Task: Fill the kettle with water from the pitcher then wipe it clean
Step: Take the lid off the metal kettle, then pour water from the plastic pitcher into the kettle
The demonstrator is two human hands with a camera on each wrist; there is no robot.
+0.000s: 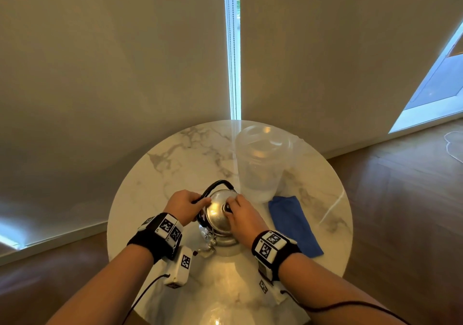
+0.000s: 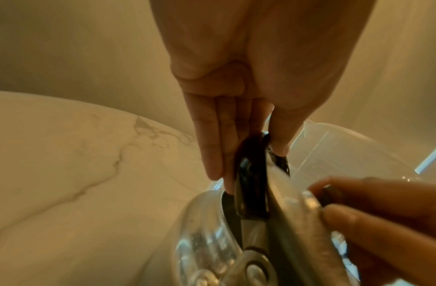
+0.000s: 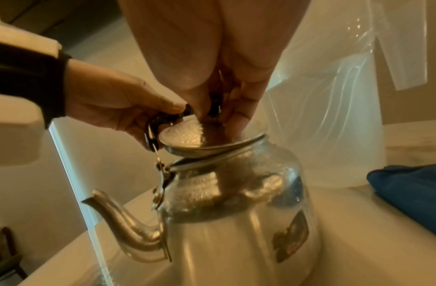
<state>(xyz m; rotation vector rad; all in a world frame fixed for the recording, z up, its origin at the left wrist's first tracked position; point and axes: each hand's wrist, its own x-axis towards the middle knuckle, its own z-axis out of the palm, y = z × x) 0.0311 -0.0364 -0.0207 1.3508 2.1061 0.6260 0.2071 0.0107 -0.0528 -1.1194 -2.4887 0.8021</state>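
Note:
A shiny metal kettle (image 1: 220,232) stands in the middle of the round marble table (image 1: 175,164), spout (image 3: 124,218) towards me. My left hand (image 1: 185,205) pinches its black handle (image 2: 251,183) between thumb and fingers, holding it tipped to the left. My right hand (image 1: 240,214) pinches the dark knob of the kettle lid (image 3: 195,137), which sits tilted, raised off the opening on the left side. A translucent plastic pitcher (image 1: 263,164) holding some water stands just behind the kettle to the right. A folded blue cloth (image 1: 293,224) lies flat to the kettle's right.
The table is small, and its front edge lies under my forearms. Wood floor surrounds it. Closed blinds hang close behind the table. White sensor boxes with cables hang from both wrists over the table's near part.

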